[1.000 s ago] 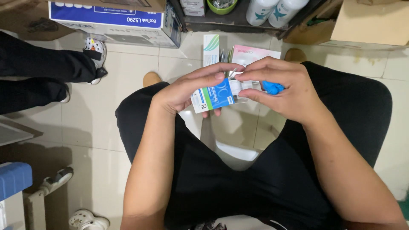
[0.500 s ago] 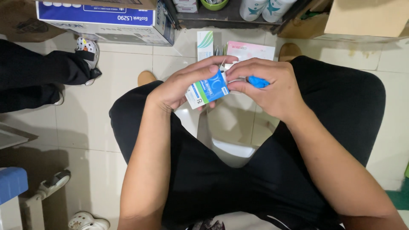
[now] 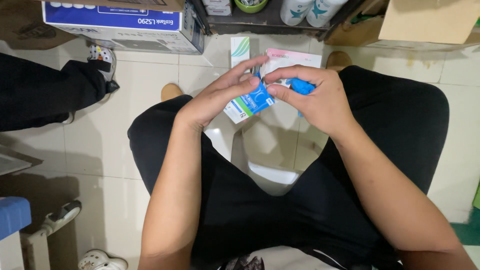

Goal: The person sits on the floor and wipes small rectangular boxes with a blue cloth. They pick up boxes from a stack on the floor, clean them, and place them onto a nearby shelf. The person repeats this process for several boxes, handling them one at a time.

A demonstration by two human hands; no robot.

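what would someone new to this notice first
Both hands meet at the centre top, over the lap: the left hand and right hand pinch a small blue and white box between them. Flat packets lie on the tiled floor just beyond. At the upper left another person's dark trouser leg reaches in, below a big blue and white carton.

a stockroom or shop back room: beside the low shelf [image 3: 265, 22], a printer carton [image 3: 120, 25] and cardboard box [image 3: 425, 20] on tiled floor [image 3: 150, 80].
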